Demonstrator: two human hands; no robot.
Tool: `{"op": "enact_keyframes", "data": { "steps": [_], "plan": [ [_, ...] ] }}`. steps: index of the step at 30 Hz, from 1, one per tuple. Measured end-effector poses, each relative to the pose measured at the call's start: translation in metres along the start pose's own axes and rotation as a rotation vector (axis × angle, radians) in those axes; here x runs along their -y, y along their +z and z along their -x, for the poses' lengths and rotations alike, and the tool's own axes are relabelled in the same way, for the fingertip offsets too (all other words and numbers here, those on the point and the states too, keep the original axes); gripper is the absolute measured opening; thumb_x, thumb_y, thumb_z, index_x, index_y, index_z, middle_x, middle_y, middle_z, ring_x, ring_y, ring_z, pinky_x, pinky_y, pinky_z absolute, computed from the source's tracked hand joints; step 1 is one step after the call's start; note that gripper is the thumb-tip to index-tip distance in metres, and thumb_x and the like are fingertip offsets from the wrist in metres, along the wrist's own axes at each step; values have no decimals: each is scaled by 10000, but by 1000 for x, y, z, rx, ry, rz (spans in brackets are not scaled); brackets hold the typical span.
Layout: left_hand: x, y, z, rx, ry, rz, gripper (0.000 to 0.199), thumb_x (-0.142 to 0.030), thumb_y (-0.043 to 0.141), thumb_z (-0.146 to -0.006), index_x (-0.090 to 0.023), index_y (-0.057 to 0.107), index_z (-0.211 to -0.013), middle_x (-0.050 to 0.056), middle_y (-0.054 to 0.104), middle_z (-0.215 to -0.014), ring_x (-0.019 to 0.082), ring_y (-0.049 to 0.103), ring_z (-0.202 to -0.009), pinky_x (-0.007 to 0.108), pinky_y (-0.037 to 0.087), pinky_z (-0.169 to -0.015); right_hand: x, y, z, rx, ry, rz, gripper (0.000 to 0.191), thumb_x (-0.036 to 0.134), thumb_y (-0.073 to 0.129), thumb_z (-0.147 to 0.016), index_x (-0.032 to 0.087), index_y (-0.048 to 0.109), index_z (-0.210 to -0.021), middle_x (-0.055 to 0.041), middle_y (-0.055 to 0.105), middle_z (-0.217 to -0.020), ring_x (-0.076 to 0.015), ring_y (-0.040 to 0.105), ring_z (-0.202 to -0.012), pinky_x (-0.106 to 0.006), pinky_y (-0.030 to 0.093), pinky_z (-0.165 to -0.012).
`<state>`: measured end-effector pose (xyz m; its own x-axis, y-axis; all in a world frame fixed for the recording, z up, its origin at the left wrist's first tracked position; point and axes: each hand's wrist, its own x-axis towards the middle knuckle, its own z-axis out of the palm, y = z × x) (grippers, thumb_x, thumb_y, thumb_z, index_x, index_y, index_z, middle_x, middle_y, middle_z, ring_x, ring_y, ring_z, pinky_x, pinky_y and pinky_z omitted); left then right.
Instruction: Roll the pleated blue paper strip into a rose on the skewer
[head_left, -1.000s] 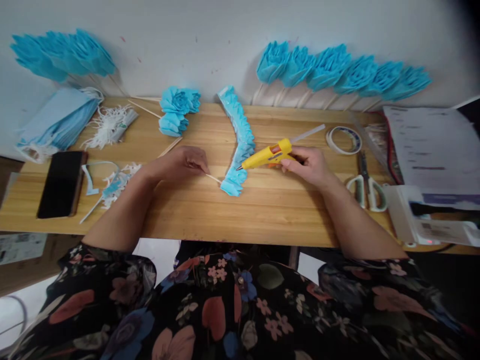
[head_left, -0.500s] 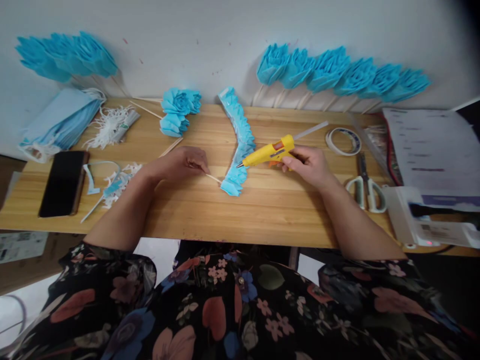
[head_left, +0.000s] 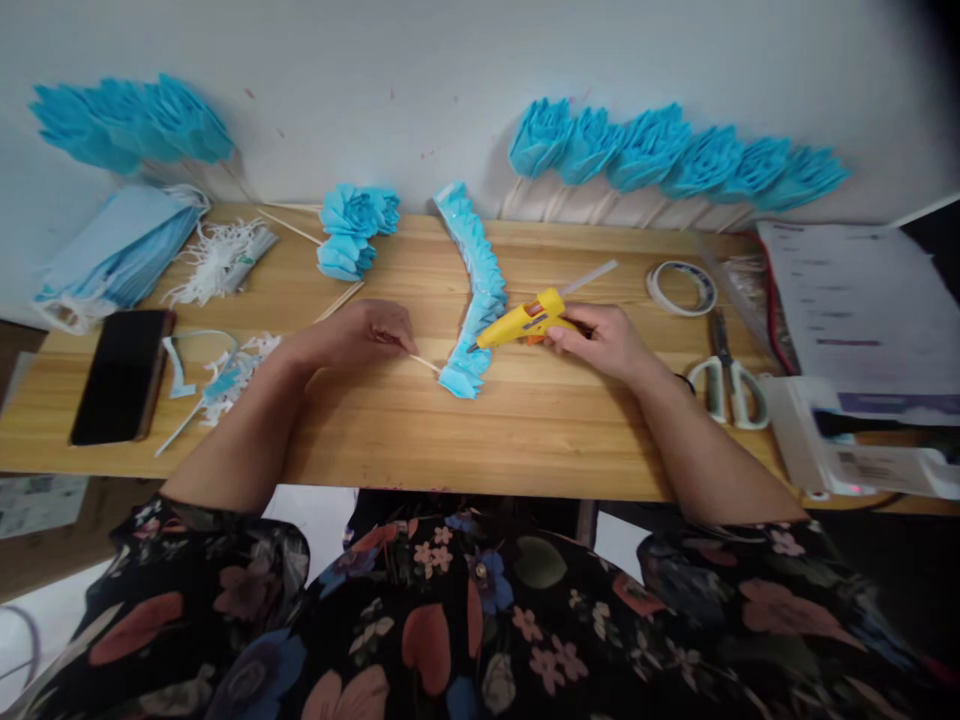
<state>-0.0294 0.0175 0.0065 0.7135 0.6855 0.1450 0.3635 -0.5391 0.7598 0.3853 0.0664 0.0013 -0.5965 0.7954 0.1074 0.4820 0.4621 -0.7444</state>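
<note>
My left hand (head_left: 379,330) pinches a thin wooden stick (head_left: 426,363). The stick's far end meets the near end of a ruffled blue strip (head_left: 480,280), which curves across the table towards the wall. In my right hand (head_left: 600,340) is a yellow hot glue gun (head_left: 525,320), gripped by its handle with a clear glue stick (head_left: 591,276) poking out of the back. The gun's nozzle points left and down, at the lower part of the strip; whether it touches the strip I cannot tell.
Blue flowers on sticks (head_left: 645,145) lean against the wall at right, others (head_left: 135,120) at left. Loose blue flowers (head_left: 349,225), face masks (head_left: 120,250) and a phone (head_left: 122,375) lie left. Tape (head_left: 681,288), scissors (head_left: 726,375) and a white device (head_left: 817,440) are right.
The glue gun in my right hand has moved slightly left and down, its nozzle now nearer the strip's lower end. My left hand keeps its hold on the stick. The view has shifted a little.
</note>
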Motion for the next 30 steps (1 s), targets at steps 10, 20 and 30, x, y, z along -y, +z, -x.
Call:
{"op": "enact_keyframes", "data": {
  "steps": [10, 20, 30],
  "plan": [
    [3, 0, 0, -2, 20, -1, 467, -578, 685, -1162, -196, 880, -977, 76, 823, -939, 168, 740, -825, 246, 568, -749, 4, 1, -4, 13, -41, -15, 502, 670, 647, -1033, 189, 776, -966, -19, 720, -728, -159, 567, -642, -320, 415, -647],
    [0, 0, -1, -2, -13, -8, 478, -591, 671, -1157, -211, 887, -964, 96, 824, -929, 190, 751, -825, 272, 567, -744, 1, 2, -4, 14, -45, -39, 518, 690, 646, -1037, 199, 808, -1009, -18, 738, -743, -163, 576, -657, -320, 407, -640],
    [-2, 0, -1, 7, -14, -10, 468, -559, 663, -1164, -200, 880, -955, 108, 820, -938, 195, 745, -835, 280, 566, -755, 4, 0, -4, 23, -54, -21, 481, 641, 644, -1045, 189, 792, -977, -11, 713, -725, -153, 548, -621, -321, 392, -640]
  ]
}}
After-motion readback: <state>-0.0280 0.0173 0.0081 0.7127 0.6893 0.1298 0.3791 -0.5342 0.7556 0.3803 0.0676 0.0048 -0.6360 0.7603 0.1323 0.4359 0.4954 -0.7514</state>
